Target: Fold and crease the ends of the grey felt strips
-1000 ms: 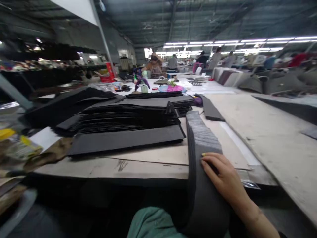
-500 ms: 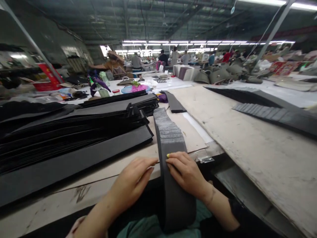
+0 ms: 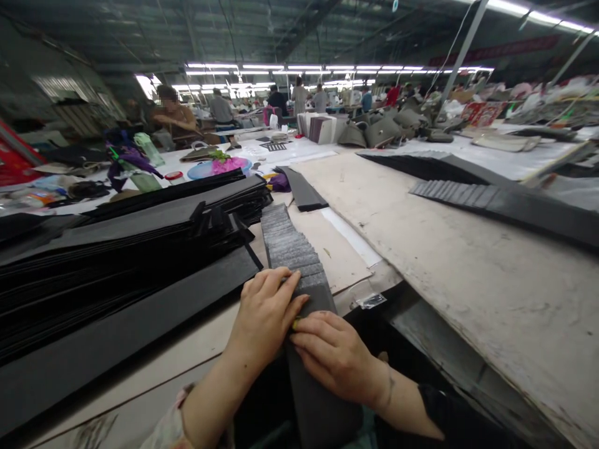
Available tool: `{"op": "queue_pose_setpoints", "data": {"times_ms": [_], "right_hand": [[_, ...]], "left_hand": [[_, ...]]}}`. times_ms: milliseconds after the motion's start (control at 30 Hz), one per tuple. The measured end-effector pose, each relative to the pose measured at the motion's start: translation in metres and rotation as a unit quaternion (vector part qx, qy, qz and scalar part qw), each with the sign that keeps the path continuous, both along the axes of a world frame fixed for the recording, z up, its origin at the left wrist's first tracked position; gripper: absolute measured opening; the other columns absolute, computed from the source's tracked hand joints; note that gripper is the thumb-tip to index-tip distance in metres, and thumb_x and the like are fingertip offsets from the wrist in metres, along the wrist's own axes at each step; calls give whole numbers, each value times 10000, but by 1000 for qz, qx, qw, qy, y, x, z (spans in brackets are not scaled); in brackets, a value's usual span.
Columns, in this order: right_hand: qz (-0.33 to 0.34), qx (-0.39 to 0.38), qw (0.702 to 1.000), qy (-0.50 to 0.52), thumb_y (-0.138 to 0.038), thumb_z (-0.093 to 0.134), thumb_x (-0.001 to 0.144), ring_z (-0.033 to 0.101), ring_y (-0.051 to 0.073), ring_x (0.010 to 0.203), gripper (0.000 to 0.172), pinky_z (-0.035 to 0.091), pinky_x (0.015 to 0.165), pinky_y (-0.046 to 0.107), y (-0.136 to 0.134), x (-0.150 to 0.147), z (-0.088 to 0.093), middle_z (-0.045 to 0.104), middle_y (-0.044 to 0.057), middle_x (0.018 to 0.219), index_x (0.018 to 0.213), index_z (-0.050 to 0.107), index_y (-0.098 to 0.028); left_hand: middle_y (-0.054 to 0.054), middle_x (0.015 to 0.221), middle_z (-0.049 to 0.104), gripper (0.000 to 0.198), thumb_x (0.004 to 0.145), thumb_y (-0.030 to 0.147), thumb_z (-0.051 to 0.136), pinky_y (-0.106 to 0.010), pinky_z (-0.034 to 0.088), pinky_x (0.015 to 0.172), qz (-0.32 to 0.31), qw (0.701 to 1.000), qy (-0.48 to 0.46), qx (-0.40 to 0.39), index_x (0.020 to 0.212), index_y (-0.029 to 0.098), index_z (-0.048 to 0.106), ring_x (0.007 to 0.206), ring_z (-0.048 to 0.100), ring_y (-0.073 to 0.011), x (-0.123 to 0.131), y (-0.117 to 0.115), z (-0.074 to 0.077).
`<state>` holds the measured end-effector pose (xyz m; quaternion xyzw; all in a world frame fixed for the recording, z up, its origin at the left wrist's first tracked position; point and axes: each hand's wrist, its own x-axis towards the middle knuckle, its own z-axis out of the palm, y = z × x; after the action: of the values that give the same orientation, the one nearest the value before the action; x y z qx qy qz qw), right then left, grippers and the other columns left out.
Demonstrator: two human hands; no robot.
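Observation:
A stack of dark grey strips [image 3: 322, 399] runs from my lap up onto the table. Its far ends are fanned in steps and show a lighter grey band [image 3: 291, 244]. My left hand [image 3: 262, 308] is closed on the left edge of the stack, just below the fanned part, thumb and forefinger lying across the top. Nearer to me, my right hand [image 3: 334, 352] rests over the stack with its fingers bent together at the left edge, a spot of yellow showing at a fingertip. The undersides of both hands' grips are hidden.
Long piles of dark strips [image 3: 140, 249] fill the left of the table. To the right lies a pale board [image 3: 402, 231] bearing another fanned stack [image 3: 510, 202]. A small clear plastic packet [image 3: 373, 301] sits by the table edge, beside a dark gap. People work far behind.
My left hand has moved forward and onto the strips from beside their edge. My right hand has slid slightly towards me. The view has turned a little to the right.

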<state>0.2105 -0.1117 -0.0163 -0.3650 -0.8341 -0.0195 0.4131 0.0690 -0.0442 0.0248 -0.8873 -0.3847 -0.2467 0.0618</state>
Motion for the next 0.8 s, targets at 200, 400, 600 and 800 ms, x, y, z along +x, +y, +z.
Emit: {"op": "queue_pose_setpoints", "data": {"times_ms": [200, 400, 600, 800], "right_hand": [[11, -15, 1000, 1, -121, 477, 804, 513, 150, 909, 188, 435, 876, 293, 1, 2, 2, 608, 52, 966, 962, 578, -128], [17, -21, 1000, 4, -129, 474, 801, 509, 150, 925, 189, 419, 896, 291, 2, 3, 2, 605, 64, 960, 953, 586, -115], [21, -20, 1000, 10, -144, 474, 799, 496, 145, 918, 189, 417, 885, 275, 3, 4, 1, 596, 64, 963, 946, 587, -109], [16, -14, 1000, 9, -163, 455, 810, 493, 144, 888, 186, 426, 858, 276, 4, 5, 2, 594, 55, 930, 942, 580, -122]], "left_hand": [[-53, 954, 595, 154, 820, 274, 502, -352, 372, 798, -24, 999, -25, -41, 915, 192, 591, 916, 508, -204, 3, -1, 12], [-16, 856, 633, 214, 765, 360, 552, -306, 428, 711, -45, 974, 54, -216, 907, 201, 570, 794, 574, -183, 14, 17, 36], [-24, 963, 581, 229, 762, 220, 541, -288, 435, 814, -98, 968, 66, -220, 989, 202, 570, 916, 544, -175, 30, 29, 34], [-37, 965, 558, 244, 783, 156, 511, -308, 435, 843, -106, 978, 68, -166, 1019, 186, 562, 918, 523, -177, 32, 22, 28]]}}
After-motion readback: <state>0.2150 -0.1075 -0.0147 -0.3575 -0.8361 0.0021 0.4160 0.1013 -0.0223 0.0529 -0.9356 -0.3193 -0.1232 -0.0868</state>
